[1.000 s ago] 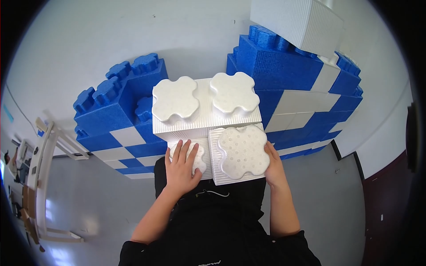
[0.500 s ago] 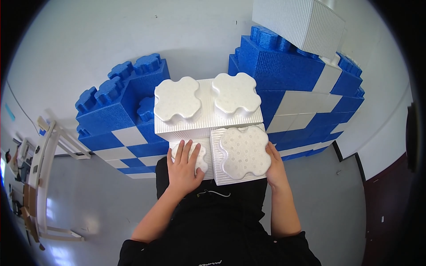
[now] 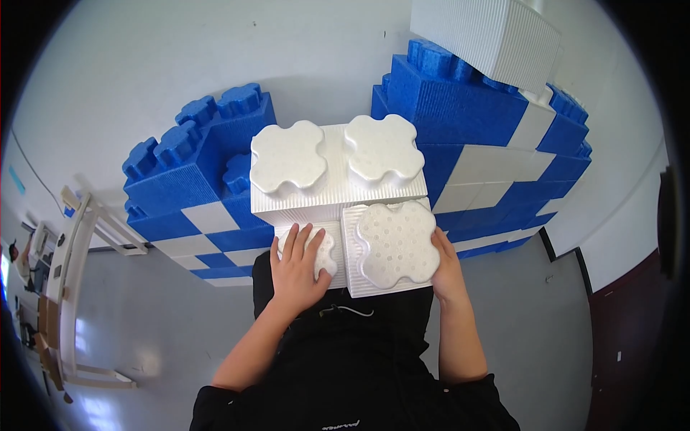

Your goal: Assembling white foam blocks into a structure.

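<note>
A white foam building block [image 3: 356, 248] with one clover-shaped stud, its top dotted with small round marks, sits close in front of me. My right hand [image 3: 449, 271] holds it by its right side, the fingertips partly hidden behind that edge. Just left of it is a lower white block [image 3: 335, 237], and my left hand [image 3: 296, 271] rests over its stud with the fingers stretched out. Beyond both blocks lies a larger white block [image 3: 336, 165] with two smooth studs, its near face partly covered by the block at my right hand.
Blue and white block walls stand on the left [image 3: 172, 194] and right [image 3: 467, 108] against a pale wall. A ribbed white block [image 3: 483, 36] sits atop the right one. At far left are a white frame table [image 3: 68, 287] and a person [image 3: 21, 269]. A dark red door [image 3: 625, 345] is at right.
</note>
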Demonstrator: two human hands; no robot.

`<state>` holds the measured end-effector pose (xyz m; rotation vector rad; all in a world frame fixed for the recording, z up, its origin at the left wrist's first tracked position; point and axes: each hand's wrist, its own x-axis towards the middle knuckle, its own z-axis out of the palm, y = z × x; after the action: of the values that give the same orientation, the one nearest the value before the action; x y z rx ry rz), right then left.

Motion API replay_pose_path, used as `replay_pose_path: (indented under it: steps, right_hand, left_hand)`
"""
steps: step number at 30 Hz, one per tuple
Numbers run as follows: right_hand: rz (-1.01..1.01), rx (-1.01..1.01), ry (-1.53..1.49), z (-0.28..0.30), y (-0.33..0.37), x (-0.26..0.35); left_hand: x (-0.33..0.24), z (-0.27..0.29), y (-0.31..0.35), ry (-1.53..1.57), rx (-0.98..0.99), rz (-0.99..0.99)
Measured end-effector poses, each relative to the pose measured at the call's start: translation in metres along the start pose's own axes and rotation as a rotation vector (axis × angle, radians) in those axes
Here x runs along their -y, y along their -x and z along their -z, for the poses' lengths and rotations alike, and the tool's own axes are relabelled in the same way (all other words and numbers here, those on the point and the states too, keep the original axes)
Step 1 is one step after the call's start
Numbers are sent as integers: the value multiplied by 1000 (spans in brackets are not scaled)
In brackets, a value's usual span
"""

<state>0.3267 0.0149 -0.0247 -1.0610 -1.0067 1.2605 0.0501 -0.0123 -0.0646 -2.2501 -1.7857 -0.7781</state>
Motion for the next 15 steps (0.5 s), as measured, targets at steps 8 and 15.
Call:
replay_pose_path:
  steps: [8,15]
  right_hand:
    - [-14,-26,8,-3,1,3]
    - [19,26,-21,0,0,0]
  left_hand:
    - [2,-1,-2,34,-2,29]
    - [1,2,-1,44,-20,19]
